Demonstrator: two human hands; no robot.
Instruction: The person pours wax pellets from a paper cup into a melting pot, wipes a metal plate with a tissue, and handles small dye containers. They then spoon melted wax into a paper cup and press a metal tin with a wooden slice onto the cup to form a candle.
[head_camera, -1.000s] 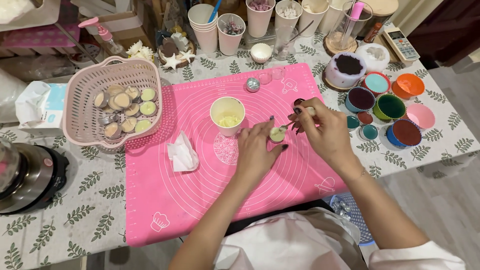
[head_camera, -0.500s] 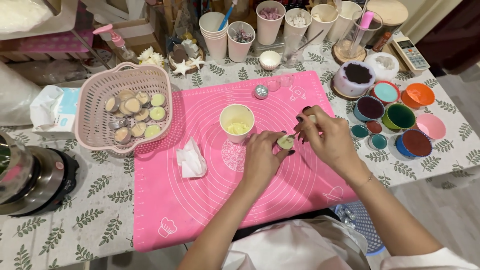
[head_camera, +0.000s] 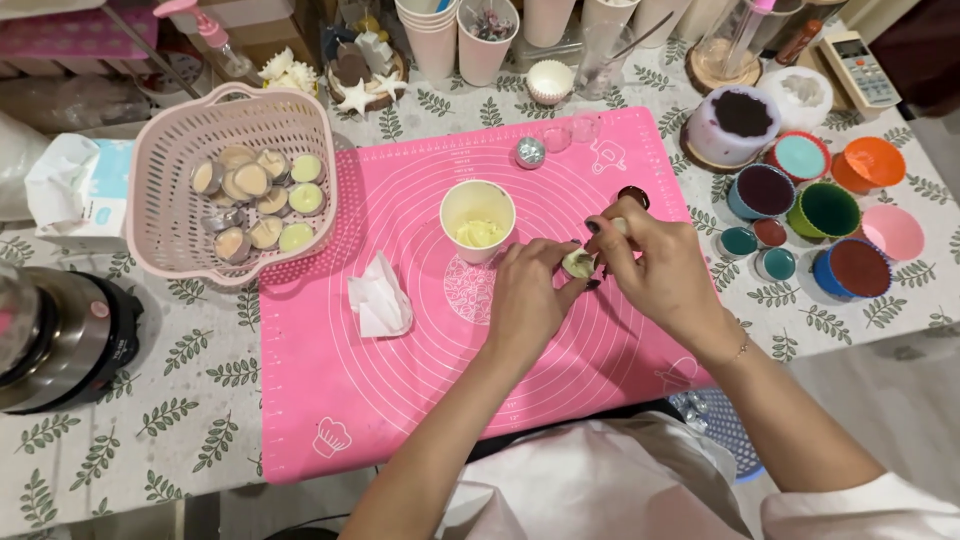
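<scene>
Pinching a small pale round piece (head_camera: 578, 263) between both hands, I keep my left hand (head_camera: 527, 295) under it and my right hand (head_camera: 655, 268) closed on its top, over the pink mat (head_camera: 400, 400), at four o'clock from the paper cup (head_camera: 478, 218).

Pink basket (head_camera: 180, 240) of discs, crumpled tissue (head_camera: 380, 298), coloured silicone cups (head_camera: 828, 210) at right
</scene>
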